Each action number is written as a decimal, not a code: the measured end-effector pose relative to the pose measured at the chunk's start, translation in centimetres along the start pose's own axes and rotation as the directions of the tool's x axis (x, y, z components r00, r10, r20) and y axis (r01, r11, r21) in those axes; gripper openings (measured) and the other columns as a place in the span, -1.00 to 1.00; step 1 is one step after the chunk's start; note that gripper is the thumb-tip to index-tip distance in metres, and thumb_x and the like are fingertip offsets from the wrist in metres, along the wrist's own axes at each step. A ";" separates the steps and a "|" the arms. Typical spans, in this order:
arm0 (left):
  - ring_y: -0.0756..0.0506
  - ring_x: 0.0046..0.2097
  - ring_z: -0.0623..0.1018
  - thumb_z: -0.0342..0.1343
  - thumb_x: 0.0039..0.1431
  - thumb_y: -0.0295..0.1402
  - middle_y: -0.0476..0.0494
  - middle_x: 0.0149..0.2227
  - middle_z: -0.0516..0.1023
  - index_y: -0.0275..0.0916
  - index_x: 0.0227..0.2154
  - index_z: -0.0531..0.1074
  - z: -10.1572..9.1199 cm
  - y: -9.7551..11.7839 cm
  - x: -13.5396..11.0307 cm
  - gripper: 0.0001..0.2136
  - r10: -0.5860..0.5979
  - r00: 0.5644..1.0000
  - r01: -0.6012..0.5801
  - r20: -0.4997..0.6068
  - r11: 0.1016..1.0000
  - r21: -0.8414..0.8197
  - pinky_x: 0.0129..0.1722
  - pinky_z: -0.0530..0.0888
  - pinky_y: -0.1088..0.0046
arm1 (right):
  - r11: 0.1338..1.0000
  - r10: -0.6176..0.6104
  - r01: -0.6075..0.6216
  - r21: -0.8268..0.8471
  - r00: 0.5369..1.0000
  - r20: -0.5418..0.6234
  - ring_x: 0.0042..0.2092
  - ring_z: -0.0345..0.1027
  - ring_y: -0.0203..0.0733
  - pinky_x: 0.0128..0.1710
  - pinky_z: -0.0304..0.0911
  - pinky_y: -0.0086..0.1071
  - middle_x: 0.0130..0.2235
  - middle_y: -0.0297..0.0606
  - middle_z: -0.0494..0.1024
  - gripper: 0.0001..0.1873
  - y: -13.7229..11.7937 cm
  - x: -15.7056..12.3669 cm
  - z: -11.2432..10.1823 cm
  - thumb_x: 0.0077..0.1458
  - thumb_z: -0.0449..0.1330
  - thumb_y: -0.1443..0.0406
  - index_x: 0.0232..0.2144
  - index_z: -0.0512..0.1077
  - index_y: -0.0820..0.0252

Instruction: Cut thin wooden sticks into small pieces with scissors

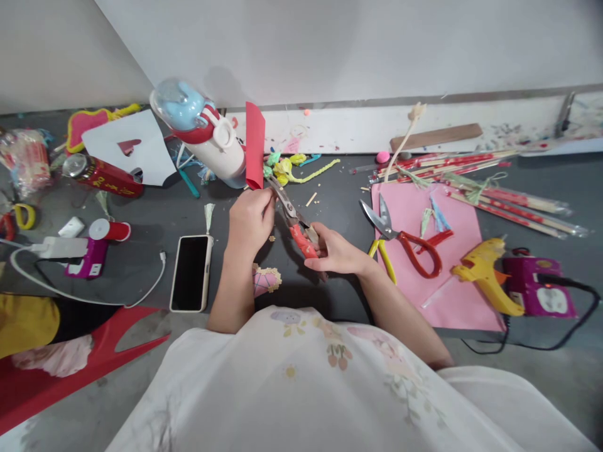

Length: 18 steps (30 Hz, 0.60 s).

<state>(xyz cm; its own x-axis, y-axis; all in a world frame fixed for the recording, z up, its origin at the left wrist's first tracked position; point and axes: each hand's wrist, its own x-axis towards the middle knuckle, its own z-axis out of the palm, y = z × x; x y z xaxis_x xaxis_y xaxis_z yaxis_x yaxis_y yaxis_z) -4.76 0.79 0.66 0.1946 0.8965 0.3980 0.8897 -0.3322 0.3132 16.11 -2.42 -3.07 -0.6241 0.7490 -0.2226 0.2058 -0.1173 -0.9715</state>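
Observation:
My right hand is closed around the red handles of a pair of pliers. Their metal jaws point up and left, to the fingertips of my left hand. That hand is closed, its fingers curled out of sight, so what it pinches is hidden. Just above it stands a curled strip of red paper; whether the fingers touch it, I cannot tell. Yellow and green braided cord lies beyond the jaws. A pink piece with a beaded edge rests below, by my left forearm.
A white bottle stands behind, left of the red paper. Further left are a red can and a phone. Right, red-handled scissors lie on pink paper, beside a yellow glue gun. Wrapped sticks lie behind.

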 end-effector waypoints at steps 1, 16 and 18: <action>-0.07 -0.32 0.44 -0.11 0.26 -0.35 -0.11 -0.43 0.47 -0.20 -0.37 0.41 0.1 0.0 0.0 -0.80 0.001 1.000 -0.001 0.001 1.000 0.007 -0.30 0.31 0.43 | 1.000 0.001 -0.001 0.004 1.000 0.003 -0.47 0.11 -0.39 -0.49 0.10 -0.46 -0.46 -0.45 0.24 -0.53 -0.1 0.0 0.0 -0.11 0.30 0.11 -0.29 0.16 0.18; -0.14 -0.12 0.46 -0.18 0.29 -0.33 -0.22 -0.24 0.50 -0.22 -0.25 0.40 0.5 0.9 -0.1 -0.76 -0.039 0.996 0.039 -0.084 0.999 -0.009 -0.09 0.34 0.31 | 0.993 0.018 -0.018 0.114 1.000 -0.001 -0.55 0.03 -0.43 -0.56 -0.03 -0.49 -0.54 -0.53 0.17 -0.57 -0.1 0.3 0.5 -0.08 0.27 0.13 -0.37 0.08 0.14; -0.15 -0.01 0.43 -0.16 0.29 -0.31 -0.26 -0.12 0.48 -0.23 -0.18 0.38 0.4 1.5 -0.1 -0.76 -0.068 0.979 0.060 -0.190 0.997 -0.051 0.02 0.30 0.25 | 0.997 0.013 -0.009 0.076 0.998 -0.060 -0.55 0.06 -0.41 -0.55 -0.01 -0.48 -0.55 -0.51 0.20 -0.58 0.1 0.5 0.6 -0.07 0.27 0.12 -0.38 0.08 0.14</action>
<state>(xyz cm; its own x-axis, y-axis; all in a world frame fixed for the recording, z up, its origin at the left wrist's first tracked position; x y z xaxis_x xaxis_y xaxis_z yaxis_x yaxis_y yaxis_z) -3.22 0.32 0.72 0.0513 0.8448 0.5326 0.8776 -0.2926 0.3797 15.40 -2.42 -3.29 -0.5750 0.7851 -0.2302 0.1529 -0.1733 -0.9729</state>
